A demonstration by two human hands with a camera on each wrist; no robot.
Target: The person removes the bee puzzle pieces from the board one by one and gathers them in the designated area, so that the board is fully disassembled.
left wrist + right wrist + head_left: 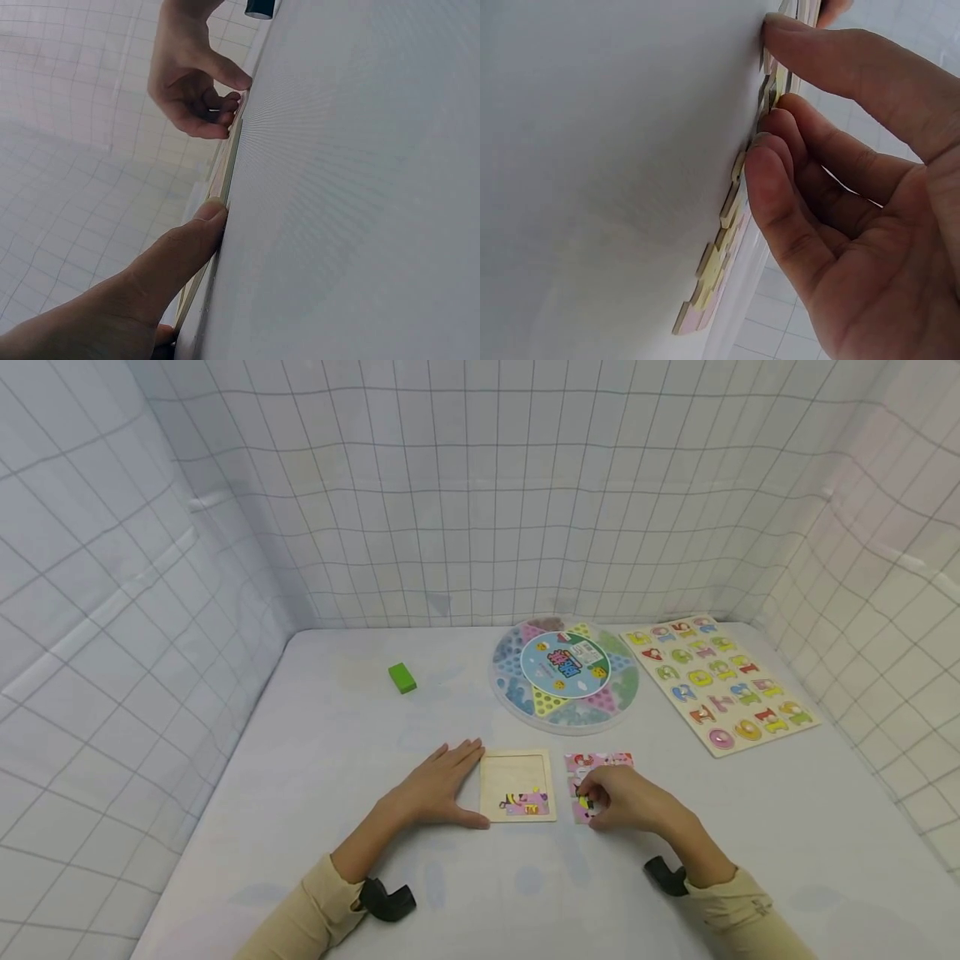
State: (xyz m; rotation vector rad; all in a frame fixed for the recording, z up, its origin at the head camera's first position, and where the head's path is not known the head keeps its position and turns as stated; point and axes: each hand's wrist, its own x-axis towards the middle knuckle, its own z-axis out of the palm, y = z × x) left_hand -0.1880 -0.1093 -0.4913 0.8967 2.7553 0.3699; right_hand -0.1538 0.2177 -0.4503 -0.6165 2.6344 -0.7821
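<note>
A square wooden puzzle tray (pixel 513 768) lies flat in the middle of the table, with joined pink jigsaw pieces (pixel 527 803) in its lower right part. My left hand (pixel 442 787) rests spread at the tray's left side, with the thumb (pixel 214 214) on its near edge. To the right of the tray lies a block of pink jigsaw pieces (pixel 600 760), partly hidden under my right hand (pixel 626 797). With curled fingers, the right hand pinches a jigsaw piece (pixel 771 69) at the block's near left, between thumb and fingertips, low over the table.
Behind the tray lies a round board (pixel 517 706) under a blue cartoon label. A wooden letter board (pixel 720 685) with colourful pieces sits at the back right. One green block (pixel 402 677) stands at the back left. Grid-patterned cloth walls (pixel 480 510) enclose the table.
</note>
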